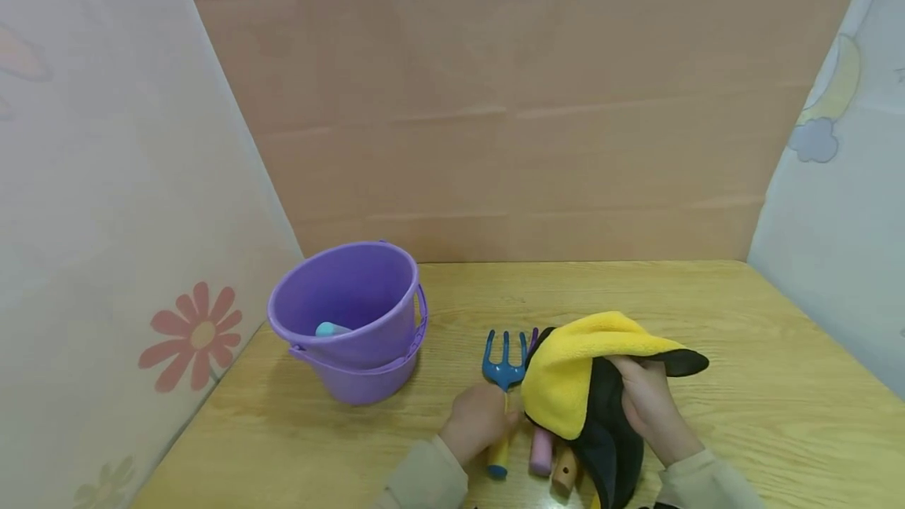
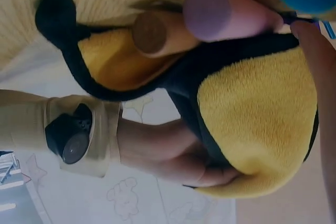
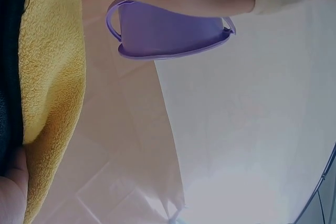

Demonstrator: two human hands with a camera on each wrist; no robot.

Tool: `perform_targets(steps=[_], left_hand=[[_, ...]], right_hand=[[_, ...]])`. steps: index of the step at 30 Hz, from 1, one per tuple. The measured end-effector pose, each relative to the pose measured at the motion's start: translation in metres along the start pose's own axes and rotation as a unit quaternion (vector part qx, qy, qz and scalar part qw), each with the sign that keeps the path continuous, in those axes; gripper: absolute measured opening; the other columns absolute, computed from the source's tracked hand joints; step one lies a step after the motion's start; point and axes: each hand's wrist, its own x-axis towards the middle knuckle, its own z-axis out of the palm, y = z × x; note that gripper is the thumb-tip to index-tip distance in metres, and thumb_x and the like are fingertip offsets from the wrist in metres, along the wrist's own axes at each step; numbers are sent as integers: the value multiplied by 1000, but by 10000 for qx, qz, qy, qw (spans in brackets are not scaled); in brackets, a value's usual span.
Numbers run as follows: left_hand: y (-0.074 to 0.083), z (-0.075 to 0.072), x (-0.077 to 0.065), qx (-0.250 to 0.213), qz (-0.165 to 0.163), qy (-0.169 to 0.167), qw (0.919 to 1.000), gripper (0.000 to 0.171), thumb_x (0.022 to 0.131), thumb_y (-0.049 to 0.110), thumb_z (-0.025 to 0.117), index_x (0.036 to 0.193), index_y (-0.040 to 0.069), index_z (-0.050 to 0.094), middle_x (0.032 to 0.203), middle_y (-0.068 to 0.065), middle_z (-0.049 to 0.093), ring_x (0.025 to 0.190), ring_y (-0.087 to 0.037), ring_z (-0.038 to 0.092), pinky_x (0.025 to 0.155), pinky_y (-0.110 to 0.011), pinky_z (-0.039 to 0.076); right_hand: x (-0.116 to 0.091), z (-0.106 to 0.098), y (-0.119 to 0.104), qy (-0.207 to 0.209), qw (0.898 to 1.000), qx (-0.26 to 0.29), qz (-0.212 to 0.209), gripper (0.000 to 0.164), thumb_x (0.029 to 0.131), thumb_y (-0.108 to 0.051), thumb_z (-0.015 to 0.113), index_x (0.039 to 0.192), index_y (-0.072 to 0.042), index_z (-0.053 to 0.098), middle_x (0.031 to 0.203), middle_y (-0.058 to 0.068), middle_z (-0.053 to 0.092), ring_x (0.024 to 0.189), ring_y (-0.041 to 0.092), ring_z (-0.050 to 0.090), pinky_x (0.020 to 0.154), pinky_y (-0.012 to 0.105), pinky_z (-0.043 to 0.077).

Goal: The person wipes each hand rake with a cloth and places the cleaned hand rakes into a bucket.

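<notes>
My right hand [image 1: 646, 407] grips a yellow-and-black plush cloth [image 1: 566, 383] and holds it up in a fold, its lower part hanging over several tool handles. In the right wrist view the thumb [image 3: 13, 190] presses on the dark side of the cloth. My left hand [image 1: 479, 421] lies over the yellow handle of a blue garden fork [image 1: 503, 371], beside the cloth's left edge. From the head view I cannot tell whether its fingers close on that handle. Under the cloth stick out a pink handle [image 1: 541, 452] and a wooden handle [image 1: 565, 470]; their far ends are mostly hidden.
Left of the hands, a purple bucket [image 1: 342, 352] stands on the wooden table [image 1: 742, 383], with a light-blue piece [image 1: 331, 329] inside. A tan wall [image 1: 495, 140] closes off the back, and pale printed panels [image 1: 141, 140] flank both sides.
</notes>
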Motion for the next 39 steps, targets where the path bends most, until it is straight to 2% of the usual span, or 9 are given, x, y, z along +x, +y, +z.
perform_targets(steps=[3,9,17,20,22,24,30,37,39], left_hand=[[-3,6,1,-53,-75,51,9999,47,84,41,60,53,10,44,58,-2,46,51,-14,42,46,-27,36],[-7,14,6,-581,-310,48,9978,38,82,30,65,56,9,46,60,-3,46,52,-14,43,46,-27,36],[-14,6,13,-1235,-355,608,9898,31,83,25,60,61,8,47,57,-2,43,48,-15,42,43,-27,34],[-17,0,12,-1517,-423,839,9840,26,82,26,62,82,1,54,60,-2,43,50,-15,42,43,-26,34],[-18,-4,10,-1657,-457,966,9804,36,82,24,61,102,-4,54,62,-3,44,51,-15,43,43,-26,35],[-19,-10,8,-1812,-476,1050,9767,44,81,22,60,114,-6,49,64,-4,44,52,-15,43,44,-26,36],[-18,-26,2,-1982,-351,1286,9710,24,75,18,57,89,-1,50,64,-4,44,54,-16,42,45,-27,36],[-14,-34,-6,-1688,-80,1201,9783,16,81,16,59,82,4,48,63,-2,42,55,-16,40,47,-28,34],[-13,-33,-8,-1637,-47,1057,9808,16,86,16,58,81,4,48,62,-3,41,54,-16,40,46,-28,34]], right_hand=[[-1,2,1,-6,9999,-81,67,23,91,-1,54,92,-22,64,92,-13,61,88,1,55,80,15,43],[-4,3,1,-74,9995,-276,116,16,91,-6,56,94,-21,61,93,-12,58,88,2,54,79,16,44],[-3,3,0,52,9997,-204,133,19,91,-4,54,95,-22,61,93,-13,59,90,2,54,80,15,43],[-3,3,0,37,9997,-218,107,20,92,-3,53,95,-21,61,94,-12,59,90,2,54,80,16,43],[-4,4,1,37,9996,-267,111,18,91,-4,54,96,-20,60,94,-12,58,90,3,54,80,17,43],[-3,4,1,59,9995,-278,147,16,91,-5,55,96,-20,60,94,-11,58,90,4,53,80,17,43],[0,5,1,117,9996,-203,154,17,92,-3,52,94,-19,59,94,-11,56,90,3,52,81,16,41],[-1,4,1,-12,9996,-228,193,21,92,-2,52,95,-21,60,94,-13,57,90,2,53,81,16,41],[-3,4,2,-75,9992,-320,209,21,92,-4,52,95,-23,60,94,-14,57,90,1,52,81,16,40]])
